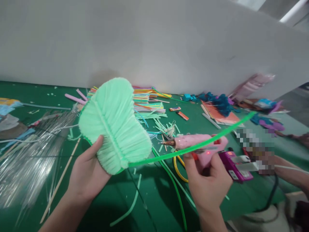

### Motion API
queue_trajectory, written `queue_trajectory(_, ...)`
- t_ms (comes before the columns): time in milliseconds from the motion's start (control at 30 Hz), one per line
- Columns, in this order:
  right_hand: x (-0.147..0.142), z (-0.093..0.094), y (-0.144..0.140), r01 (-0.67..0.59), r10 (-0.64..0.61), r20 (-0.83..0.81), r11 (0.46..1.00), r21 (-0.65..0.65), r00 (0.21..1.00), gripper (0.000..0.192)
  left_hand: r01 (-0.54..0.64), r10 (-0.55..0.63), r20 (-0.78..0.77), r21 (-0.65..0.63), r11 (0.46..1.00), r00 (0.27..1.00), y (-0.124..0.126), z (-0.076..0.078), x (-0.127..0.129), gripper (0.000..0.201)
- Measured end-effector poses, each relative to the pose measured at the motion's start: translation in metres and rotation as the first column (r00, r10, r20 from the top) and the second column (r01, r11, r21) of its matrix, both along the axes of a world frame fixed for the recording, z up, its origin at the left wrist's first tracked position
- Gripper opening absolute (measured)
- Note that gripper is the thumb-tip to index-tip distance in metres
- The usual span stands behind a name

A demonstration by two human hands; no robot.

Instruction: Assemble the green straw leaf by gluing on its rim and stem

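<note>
My left hand (pixel 87 170) grips the lower edge of a mint-green leaf shape (pixel 116 129) made of fuzzy pipe cleaners, thumb on its front face. A brighter green pipe cleaner (pixel 183 150) runs from the bottom tip of the leaf shape up to the right, its far end free in the air. In my right hand (pixel 209 183) is a pink hot glue gun (pixel 198 141), with its red light on and its nozzle pointing left toward the leaf shape. The green pipe cleaner passes in front of the gun. Fingers behind the leaf shape are hidden.
Bundles of coloured pipe cleaners (pixel 149 108) lie at the back of the green table (pixel 96 212). Clear plastic sleeves (pixel 31 167) and a thin wooden stick (pixel 60 180) are at left. A purple power strip (pixel 238 170) sits at right, near another person's arm (pixel 289 170).
</note>
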State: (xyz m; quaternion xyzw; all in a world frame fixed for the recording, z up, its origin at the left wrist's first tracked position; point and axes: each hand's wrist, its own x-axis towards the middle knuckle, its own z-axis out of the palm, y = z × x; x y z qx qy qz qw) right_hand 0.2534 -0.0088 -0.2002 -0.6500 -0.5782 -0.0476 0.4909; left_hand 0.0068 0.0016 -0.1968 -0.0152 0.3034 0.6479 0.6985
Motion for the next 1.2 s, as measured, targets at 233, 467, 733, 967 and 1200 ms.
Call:
queue_trajectory(233,-0.016,-0.002,0.004,-0.08,0.078,-0.042,0.996,-0.035,0.996,0.027,-0.078,0.071,-0.043,-0.161,0.984,0.997,0.0,0.011,0.002,0.036)
queue_trajectory(467,-0.011,-0.005,-0.004,-0.159,0.156,-0.07,0.986,-0.046,0.985,0.028,-0.148,0.133,-0.085,-0.209,0.967,0.988,0.002,0.014,0.001,0.038)
queue_trajectory(733,-0.016,-0.006,-0.004,-0.264,0.246,-0.15,0.958,-0.115,0.958,0.027,-0.14,0.121,-0.113,-0.179,0.974,0.986,0.003,0.009,-0.001,0.037)
queue_trajectory(967,-0.018,-0.004,-0.004,-0.218,0.215,-0.045,0.973,-0.072,0.976,0.036,-0.12,0.104,-0.103,-0.165,0.979,0.989,0.003,0.009,-0.003,0.042)
queue_trajectory(1200,-0.018,-0.004,-0.003,-0.246,0.244,-0.036,0.961,-0.123,0.969,0.031,-0.101,0.088,-0.078,-0.183,0.978,0.993,0.003,0.014,-0.001,0.04)
